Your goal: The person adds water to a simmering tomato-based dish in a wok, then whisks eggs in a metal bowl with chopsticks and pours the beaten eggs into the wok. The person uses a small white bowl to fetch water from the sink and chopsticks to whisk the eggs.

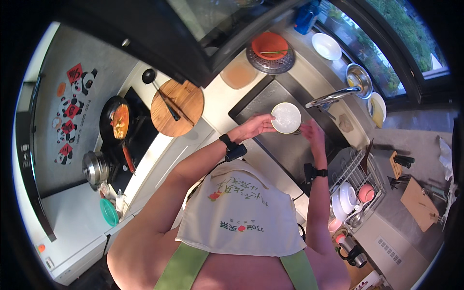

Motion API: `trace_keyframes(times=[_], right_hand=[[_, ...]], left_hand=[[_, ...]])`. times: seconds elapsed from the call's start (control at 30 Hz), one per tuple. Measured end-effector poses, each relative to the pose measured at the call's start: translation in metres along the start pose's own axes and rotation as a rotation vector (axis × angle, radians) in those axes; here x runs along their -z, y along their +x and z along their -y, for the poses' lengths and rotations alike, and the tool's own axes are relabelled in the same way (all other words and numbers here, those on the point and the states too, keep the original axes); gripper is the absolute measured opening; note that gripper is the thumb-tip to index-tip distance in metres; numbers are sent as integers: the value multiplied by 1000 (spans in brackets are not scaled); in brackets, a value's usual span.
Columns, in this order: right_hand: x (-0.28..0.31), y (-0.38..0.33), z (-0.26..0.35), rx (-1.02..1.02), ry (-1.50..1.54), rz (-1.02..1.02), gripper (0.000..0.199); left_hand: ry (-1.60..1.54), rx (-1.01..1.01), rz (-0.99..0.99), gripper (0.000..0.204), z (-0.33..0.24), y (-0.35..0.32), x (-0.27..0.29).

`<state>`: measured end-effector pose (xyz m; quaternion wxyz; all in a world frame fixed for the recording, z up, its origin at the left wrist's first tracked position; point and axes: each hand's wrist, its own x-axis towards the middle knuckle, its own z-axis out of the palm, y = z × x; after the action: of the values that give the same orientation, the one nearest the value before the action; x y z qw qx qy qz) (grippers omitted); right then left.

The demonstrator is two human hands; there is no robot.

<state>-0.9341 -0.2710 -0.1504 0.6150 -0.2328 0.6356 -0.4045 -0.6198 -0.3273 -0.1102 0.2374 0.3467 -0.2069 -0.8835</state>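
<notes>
Apron bib (240, 215) close below. Over the sink (270, 104), under the faucet (333, 96): small white plate (286, 117). Left fingers (263, 122) pinch its rim; right hand (313, 135) alongside, grip unclear. Ceramic, stiff, likely wet-slick, breakable; hold by opposite rims.
</notes>
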Motion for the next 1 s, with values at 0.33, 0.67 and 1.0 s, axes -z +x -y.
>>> trace_keyframes(times=[0.33, 0.67, 1.0], right_hand=[[-167, -59, -23, -81, 350, 486, 46], [-377, -118, -31, -130, 213, 720, 52], [-596, -145, -19, -125, 104, 847, 49]], left_hand=[[-105, -133, 23, 35, 0, -135, 69], [40, -393, -336, 74, 13, -379, 182], [-416, -563, -892, 48, 124, -558, 352]])
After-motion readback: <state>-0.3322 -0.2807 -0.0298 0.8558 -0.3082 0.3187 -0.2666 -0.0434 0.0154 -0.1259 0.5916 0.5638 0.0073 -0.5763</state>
